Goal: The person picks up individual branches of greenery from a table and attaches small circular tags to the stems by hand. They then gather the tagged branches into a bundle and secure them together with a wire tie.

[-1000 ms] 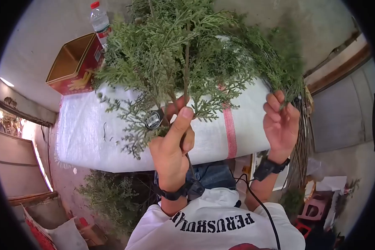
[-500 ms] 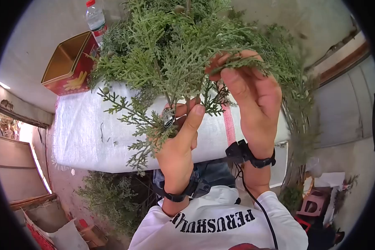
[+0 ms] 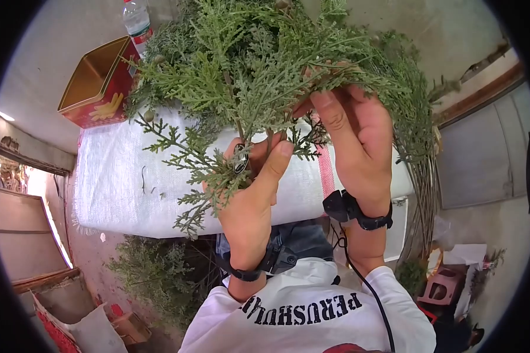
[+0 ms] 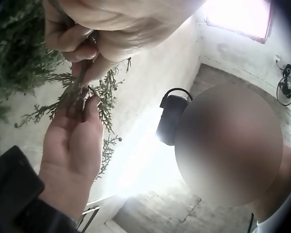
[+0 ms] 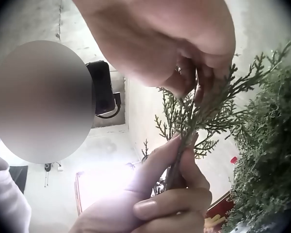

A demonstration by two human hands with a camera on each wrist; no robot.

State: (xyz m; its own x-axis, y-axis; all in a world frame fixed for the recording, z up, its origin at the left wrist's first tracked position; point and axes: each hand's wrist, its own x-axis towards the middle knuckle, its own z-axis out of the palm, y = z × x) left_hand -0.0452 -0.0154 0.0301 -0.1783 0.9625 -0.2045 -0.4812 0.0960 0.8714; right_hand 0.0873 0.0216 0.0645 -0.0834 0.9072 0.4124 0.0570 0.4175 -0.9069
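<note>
My left hand grips a bunch of evergreen sprigs by the stems, thumb pressed along them. A small black disc with a pale label sits at its fingers. Just above and to the right, my right hand pinches a sprig against the bunch, its fingertips partly hidden by foliage. In the right wrist view the left hand wraps round the brown stem, with the right hand directly above it. The left wrist view shows both hands meeting at the stems.
A white woven sack with a pink stripe lies under the hands. At the back left stand a red tin box and a water bottle. More greenery lies below the sack on the left; long stems hang at the right.
My right hand has come in from the greenery on the right with a sprig and now holds it at the bunch. The left hand has kept its grip, shifting slightly.
</note>
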